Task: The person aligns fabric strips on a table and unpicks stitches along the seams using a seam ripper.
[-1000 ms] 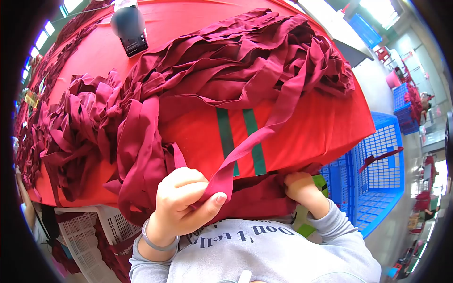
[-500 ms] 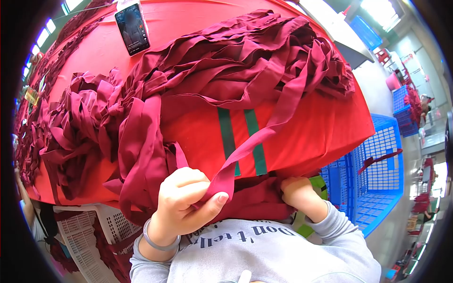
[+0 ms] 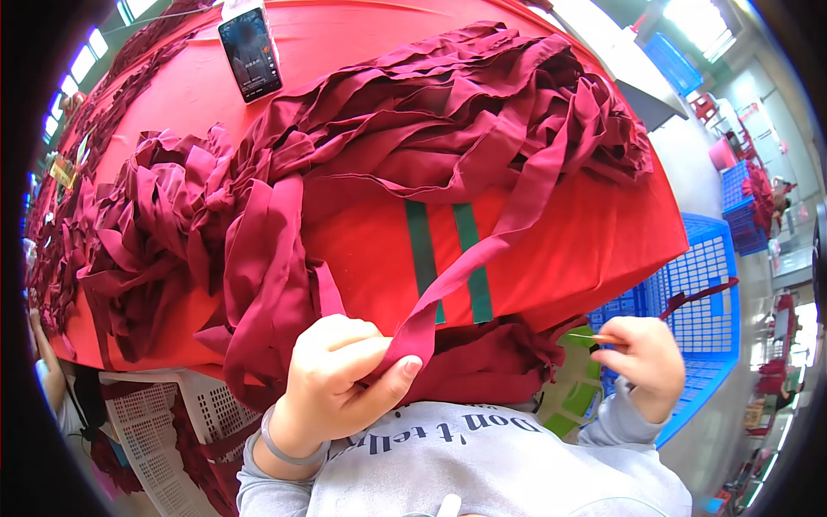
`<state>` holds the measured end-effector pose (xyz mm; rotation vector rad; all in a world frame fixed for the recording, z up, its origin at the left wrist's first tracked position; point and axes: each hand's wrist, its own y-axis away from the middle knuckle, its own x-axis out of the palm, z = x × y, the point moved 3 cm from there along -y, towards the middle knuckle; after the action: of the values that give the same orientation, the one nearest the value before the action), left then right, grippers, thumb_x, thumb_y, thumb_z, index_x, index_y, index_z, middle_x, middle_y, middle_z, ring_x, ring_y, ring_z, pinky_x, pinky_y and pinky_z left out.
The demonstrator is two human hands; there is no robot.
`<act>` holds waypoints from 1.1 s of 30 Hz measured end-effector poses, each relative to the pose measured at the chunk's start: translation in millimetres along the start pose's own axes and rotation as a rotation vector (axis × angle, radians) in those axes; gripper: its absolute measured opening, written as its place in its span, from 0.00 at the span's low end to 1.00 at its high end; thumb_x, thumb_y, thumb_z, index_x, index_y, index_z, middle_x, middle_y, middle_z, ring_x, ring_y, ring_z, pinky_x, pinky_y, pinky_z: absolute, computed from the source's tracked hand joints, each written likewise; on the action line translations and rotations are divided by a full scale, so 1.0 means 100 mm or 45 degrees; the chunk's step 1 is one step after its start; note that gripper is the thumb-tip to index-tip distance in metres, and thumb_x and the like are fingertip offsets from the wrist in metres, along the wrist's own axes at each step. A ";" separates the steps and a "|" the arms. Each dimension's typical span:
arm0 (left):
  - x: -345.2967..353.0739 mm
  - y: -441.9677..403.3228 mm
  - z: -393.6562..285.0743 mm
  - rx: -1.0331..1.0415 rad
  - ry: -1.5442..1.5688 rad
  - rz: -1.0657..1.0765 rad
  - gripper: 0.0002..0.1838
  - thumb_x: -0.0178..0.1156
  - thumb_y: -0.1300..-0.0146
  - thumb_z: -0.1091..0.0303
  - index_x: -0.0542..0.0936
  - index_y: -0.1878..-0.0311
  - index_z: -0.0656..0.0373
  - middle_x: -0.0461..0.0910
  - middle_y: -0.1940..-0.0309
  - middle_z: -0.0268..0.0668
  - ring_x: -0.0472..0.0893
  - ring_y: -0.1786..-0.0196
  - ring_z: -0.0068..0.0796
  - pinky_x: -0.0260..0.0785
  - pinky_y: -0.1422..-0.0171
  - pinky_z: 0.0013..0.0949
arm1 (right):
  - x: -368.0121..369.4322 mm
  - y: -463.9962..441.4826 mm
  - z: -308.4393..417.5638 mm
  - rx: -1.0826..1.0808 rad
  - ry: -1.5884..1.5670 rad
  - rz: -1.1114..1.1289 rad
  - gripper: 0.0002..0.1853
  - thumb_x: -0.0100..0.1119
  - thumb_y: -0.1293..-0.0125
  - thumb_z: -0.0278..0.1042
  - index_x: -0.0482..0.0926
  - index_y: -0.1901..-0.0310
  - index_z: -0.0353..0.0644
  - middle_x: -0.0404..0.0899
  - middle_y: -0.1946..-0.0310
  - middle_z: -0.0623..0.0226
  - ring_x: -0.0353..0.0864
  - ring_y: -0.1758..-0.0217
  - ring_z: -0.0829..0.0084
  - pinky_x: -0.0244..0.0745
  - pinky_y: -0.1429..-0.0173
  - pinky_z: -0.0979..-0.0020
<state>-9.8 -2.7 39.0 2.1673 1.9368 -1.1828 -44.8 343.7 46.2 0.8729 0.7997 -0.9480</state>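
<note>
My left hand [image 3: 345, 375] pinches a maroon fabric strip [image 3: 419, 332] between thumb and fingers, just in front of my chest. The strip runs up and right into a large heap of maroon strips [image 3: 448, 121] on the red-covered table [image 3: 551, 267]. My right hand [image 3: 642, 358] is closed, raised at the right beyond the table's near edge. A thin, light, thread-like piece shows at its fingertips, too small to make out. Bunched maroon fabric [image 3: 491, 366] lies in front of me between both hands, beside a green container [image 3: 573, 388].
A phone [image 3: 250, 56] stands on the table at the back. Two dark green tape strips [image 3: 469, 258] cross its near side. Blue crates [image 3: 702, 302] stand at right, white perforated crates [image 3: 155, 431] at lower left. Another person's arm [image 3: 52, 362] shows at far left.
My right hand has moved right and up, away from the bunched fabric at the table's edge, uncovering more of the green container. My left hand keeps its pinch on the strip.
</note>
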 end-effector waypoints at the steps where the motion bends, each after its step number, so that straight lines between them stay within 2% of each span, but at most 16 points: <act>1: -0.03 -0.02 -0.04 -0.005 0.008 0.029 0.09 0.72 0.51 0.73 0.79 0.77 0.59 0.69 0.83 0.34 0.70 0.79 0.32 0.58 0.73 0.33 | -0.13 0.03 0.05 0.067 -0.268 -0.025 0.11 0.70 0.56 0.32 0.77 0.76 0.37 0.74 0.82 0.63 0.74 0.79 0.70 0.65 0.73 0.68; 2: -0.05 -0.03 -0.06 -0.009 0.016 0.060 0.08 0.73 0.52 0.73 0.80 0.76 0.59 0.71 0.82 0.34 0.71 0.78 0.32 0.59 0.72 0.33 | -0.12 0.04 0.05 -0.100 -0.610 -0.180 0.15 0.69 0.55 0.28 0.68 0.82 0.38 0.70 0.84 0.67 0.67 0.80 0.78 0.59 0.75 0.72; 3: -0.06 -0.05 -0.09 0.057 0.101 0.067 0.08 0.73 0.52 0.73 0.81 0.75 0.59 0.73 0.81 0.34 0.73 0.77 0.32 0.60 0.70 0.33 | 0.01 -0.01 -0.05 -0.352 -1.182 -0.266 0.19 0.68 0.48 0.30 0.65 0.85 0.41 0.73 0.84 0.64 0.69 0.80 0.78 0.61 0.74 0.72; 5: -0.08 -0.10 -0.13 0.194 0.276 0.091 0.07 0.74 0.53 0.72 0.82 0.74 0.58 0.77 0.78 0.33 0.76 0.74 0.32 0.62 0.67 0.33 | 0.33 -0.16 0.29 -0.590 -1.841 0.002 0.09 0.64 0.37 0.25 0.77 0.75 0.35 0.76 0.79 0.65 0.71 0.75 0.78 0.65 0.71 0.71; 7: -0.09 -0.13 -0.15 0.273 0.295 0.176 0.09 0.75 0.54 0.69 0.84 0.70 0.56 0.82 0.72 0.31 0.79 0.70 0.30 0.62 0.62 0.33 | 0.67 -0.29 0.56 -0.401 -1.863 0.528 0.07 0.57 0.30 0.30 0.80 0.58 0.34 0.80 0.67 0.59 0.74 0.73 0.75 0.68 0.70 0.74; 9: -0.09 -0.12 -0.17 0.284 0.309 0.356 0.09 0.75 0.53 0.69 0.85 0.69 0.54 0.83 0.71 0.29 0.79 0.71 0.27 0.61 0.62 0.31 | 0.96 -0.37 0.77 -0.106 -1.969 1.015 0.19 0.51 0.25 0.37 0.75 0.38 0.36 0.82 0.52 0.53 0.77 0.69 0.72 0.71 0.70 0.76; 12: -0.05 -0.05 -0.18 0.267 0.251 0.497 0.09 0.75 0.53 0.70 0.84 0.69 0.54 0.81 0.73 0.27 0.76 0.74 0.23 0.59 0.64 0.30 | 0.93 -0.67 0.90 -0.560 -2.630 0.813 0.29 0.49 0.26 0.41 0.61 0.27 0.41 0.72 0.36 0.46 0.81 0.65 0.69 0.75 0.69 0.75; 14: -0.10 0.01 -0.14 0.226 0.219 0.422 0.09 0.74 0.53 0.70 0.85 0.68 0.57 0.79 0.76 0.28 0.74 0.77 0.23 0.58 0.67 0.30 | 0.72 -0.80 0.74 -0.797 -2.799 0.399 0.26 0.51 0.27 0.40 0.65 0.28 0.49 0.72 0.41 0.50 0.75 0.63 0.63 0.84 0.64 0.60; 15: -0.12 0.04 -0.11 0.206 0.219 0.336 0.09 0.74 0.54 0.71 0.85 0.68 0.58 0.78 0.79 0.28 0.72 0.79 0.24 0.58 0.68 0.30 | 0.56 -0.82 0.68 -0.966 -2.952 0.352 0.22 0.50 0.26 0.43 0.70 0.33 0.50 0.73 0.43 0.54 0.79 0.53 0.57 0.82 0.65 0.61; 16: -0.15 0.03 -0.11 0.157 0.203 0.264 0.09 0.73 0.54 0.71 0.85 0.68 0.60 0.76 0.82 0.29 0.71 0.81 0.24 0.58 0.70 0.31 | 0.42 -0.85 0.53 -1.068 -2.878 0.216 0.20 0.49 0.24 0.47 0.73 0.34 0.55 0.72 0.51 0.60 0.76 0.58 0.62 0.83 0.67 0.61; 18: -0.20 0.04 -0.08 0.073 0.124 0.219 0.09 0.73 0.54 0.72 0.85 0.68 0.60 0.75 0.84 0.30 0.73 0.80 0.25 0.60 0.71 0.30 | 0.13 -0.82 0.18 -0.971 -2.806 -0.054 0.20 0.53 0.25 0.48 0.76 0.35 0.56 0.67 0.63 0.71 0.64 0.69 0.75 0.66 0.76 0.76; 20: -0.23 0.03 -0.06 0.025 0.061 0.213 0.09 0.74 0.56 0.74 0.85 0.68 0.61 0.75 0.83 0.31 0.74 0.80 0.26 0.62 0.72 0.29 | -0.11 -0.80 -0.16 -0.870 -2.856 -0.303 0.21 0.54 0.25 0.46 0.76 0.35 0.52 0.64 0.66 0.74 0.59 0.70 0.78 0.56 0.77 0.79; 25: -0.17 -0.02 0.00 -0.077 -0.103 -0.030 0.13 0.72 0.58 0.81 0.87 0.66 0.59 0.75 0.80 0.33 0.73 0.78 0.27 0.63 0.75 0.29 | -0.73 -0.69 -0.96 -0.369 -2.500 -0.881 0.21 0.51 0.23 0.40 0.73 0.33 0.46 0.80 0.56 0.65 0.70 0.65 0.80 0.67 0.63 0.77; 27: -0.16 -0.02 0.06 0.026 -0.240 -0.110 0.15 0.70 0.61 0.81 0.87 0.65 0.57 0.72 0.80 0.32 0.72 0.77 0.27 0.62 0.74 0.29 | -0.96 -0.64 -1.21 -0.353 -2.437 -1.045 0.19 0.52 0.24 0.39 0.75 0.35 0.47 0.85 0.55 0.63 0.83 0.58 0.69 0.79 0.51 0.68; 29: -0.19 -0.02 0.10 0.095 -0.357 -0.167 0.17 0.69 0.63 0.81 0.88 0.64 0.55 0.69 0.80 0.31 0.70 0.77 0.28 0.61 0.74 0.30 | -1.15 -0.59 -1.50 -0.350 -2.373 -1.207 0.18 0.53 0.24 0.38 0.76 0.37 0.47 0.85 0.52 0.60 0.85 0.52 0.65 0.81 0.45 0.61; 33: -0.21 0.03 0.19 0.120 -0.546 -0.161 0.18 0.65 0.65 0.79 0.88 0.66 0.52 0.65 0.80 0.31 0.70 0.76 0.30 0.60 0.72 0.32 | -1.27 -0.59 -2.41 0.030 -2.083 -1.339 0.15 0.62 0.30 0.38 0.81 0.44 0.49 0.87 0.60 0.69 0.83 0.67 0.73 0.80 0.64 0.65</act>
<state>-15.9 -30.5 35.3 1.6601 1.8767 -1.6267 -190.1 581.4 38.2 -0.5659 -0.3141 -2.0759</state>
